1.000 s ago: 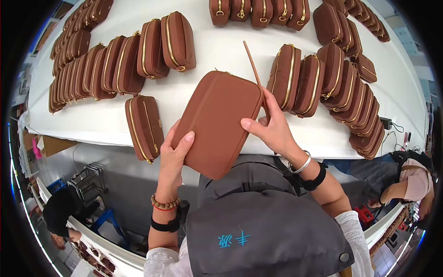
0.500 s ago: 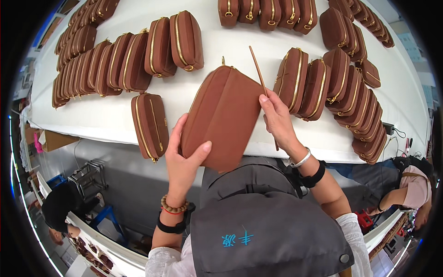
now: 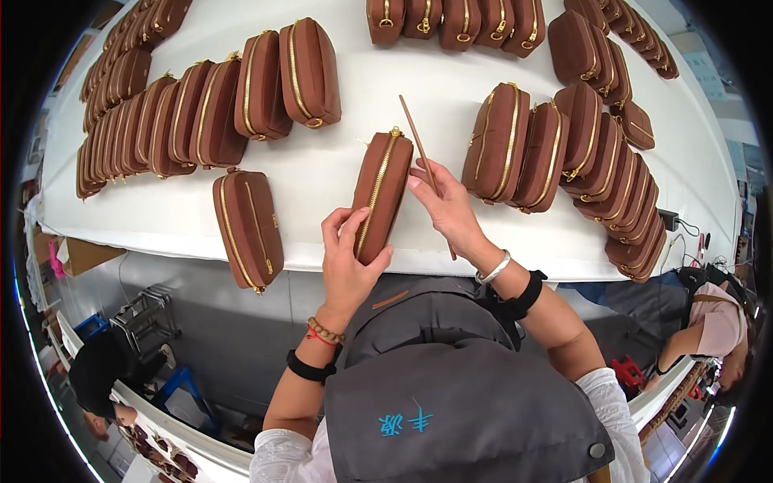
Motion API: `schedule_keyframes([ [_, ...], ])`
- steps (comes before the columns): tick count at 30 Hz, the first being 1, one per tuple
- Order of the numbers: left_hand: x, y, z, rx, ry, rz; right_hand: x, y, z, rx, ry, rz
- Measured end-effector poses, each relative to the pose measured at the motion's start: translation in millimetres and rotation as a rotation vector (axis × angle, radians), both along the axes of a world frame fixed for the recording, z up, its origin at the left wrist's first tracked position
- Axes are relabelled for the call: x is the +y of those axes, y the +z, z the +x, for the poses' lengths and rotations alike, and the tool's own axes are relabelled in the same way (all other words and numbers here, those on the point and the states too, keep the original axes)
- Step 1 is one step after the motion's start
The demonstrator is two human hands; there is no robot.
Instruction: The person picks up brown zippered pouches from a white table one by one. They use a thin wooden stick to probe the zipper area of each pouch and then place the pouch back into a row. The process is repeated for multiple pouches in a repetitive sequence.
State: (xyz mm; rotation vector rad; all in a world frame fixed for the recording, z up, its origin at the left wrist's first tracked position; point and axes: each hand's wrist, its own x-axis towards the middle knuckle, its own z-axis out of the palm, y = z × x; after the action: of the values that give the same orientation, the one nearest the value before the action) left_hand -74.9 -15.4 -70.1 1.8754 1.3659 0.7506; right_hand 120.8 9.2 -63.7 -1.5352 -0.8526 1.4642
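My left hand (image 3: 352, 262) grips the lower end of a brown zippered pouch (image 3: 386, 189), fingers on one side and thumb on the other. The pouch is held on edge, its gold zipper facing up and a gold ring at its far end. In my right hand (image 3: 448, 211) is a thin, straight brown stick (image 3: 412, 121), pinched beside the pouch and slanting past the palm. To the left, near the table's front edge, another brown pouch (image 3: 248, 229) stands with its gold zippers showing. A short brown strip (image 3: 390, 300) lies on the dark apron at my lap.
The white table (image 3: 314, 193) carries a long row of brown pouches (image 3: 173, 121) at left, more pouches (image 3: 457, 22) at the far middle, and a row (image 3: 604, 165) curving along the right. A black adapter (image 3: 668, 220) with a cable sits at right. Other people sit at both sides.
The pouch has turned from its broad flat face to its zipper edge. My left hand has shifted its grip; my right hand, still with the stick, has moved slightly left.
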Motion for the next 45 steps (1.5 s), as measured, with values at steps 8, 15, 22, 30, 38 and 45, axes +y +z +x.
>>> schedule_keyframes([
  [8, 10.6, -11.6, 14.5, -0.231, -0.171, -0.374, -0.4, -4.8, -19.9, -0.204, 0.059, -0.104],
  [15, 19.6, -14.4, 7.8, -0.745, 0.216, -0.845, -0.5, -14.6, 16.1, 0.196, 0.125, -0.116],
  [22, 25.1, 63.3, 5.2, -0.887, -0.018, -0.651, -20.5, -19.7, 38.1, 0.86, 0.015, -0.207],
  [30, 8.0, 80.6, 32.1, -0.817, -0.189, -0.474, -2.5, -18.3, 24.9, 0.776, 0.099, -0.134],
  [38, 7.4, 78.3, 26.3, -0.718, -0.253, -0.535, 3.5, 14.7, 38.6, 0.358, 0.189, -0.02],
  [45, 11.3, 67.9, 23.4, -0.633, -0.262, -0.436, 2.1, 17.1, 35.9, 0.456, 0.066, -0.068],
])
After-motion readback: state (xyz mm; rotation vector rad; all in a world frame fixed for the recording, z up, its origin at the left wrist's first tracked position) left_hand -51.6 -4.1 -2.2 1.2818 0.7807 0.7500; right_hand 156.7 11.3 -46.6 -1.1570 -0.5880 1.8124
